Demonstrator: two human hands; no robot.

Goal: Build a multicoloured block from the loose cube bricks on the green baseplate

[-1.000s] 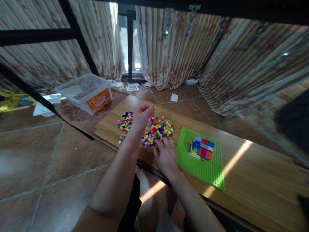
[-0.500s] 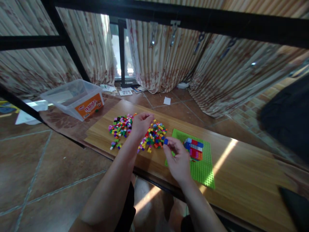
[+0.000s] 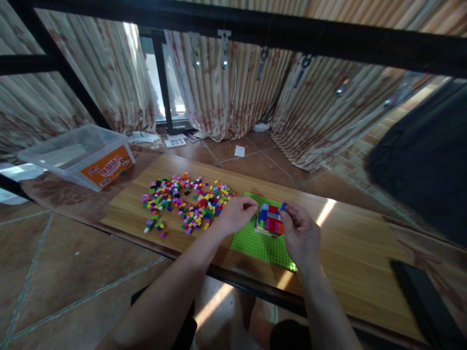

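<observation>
Between the thumb and fingers of my right hand (image 3: 302, 232) is a small blue building brick (image 3: 283, 206), at the right side of a block of stacked bricks (image 3: 270, 218). That block is red, blue, white and grey on top and stands on a green studded baseplate (image 3: 260, 250). My left hand (image 3: 236, 214) is just left of the block, over the baseplate's edge, with its thumb and fingers pinched together. Whatever is in that pinch, if anything, is too small to see. Loose colourful bricks (image 3: 170, 192) lie spread on the wooden board to the left.
A clear plastic box (image 3: 62, 163) with an orange label stands past the wooden board's (image 3: 346, 253) left end. At the right end lies a dark flat object (image 3: 419, 296). A black metal bar (image 3: 226, 22) crosses above, before striped curtains (image 3: 233, 92).
My left hand has moved right, from above the loose bricks to the stacked block. The right hand has carried the blue brick rightward to the block. The camera view has turned right.
</observation>
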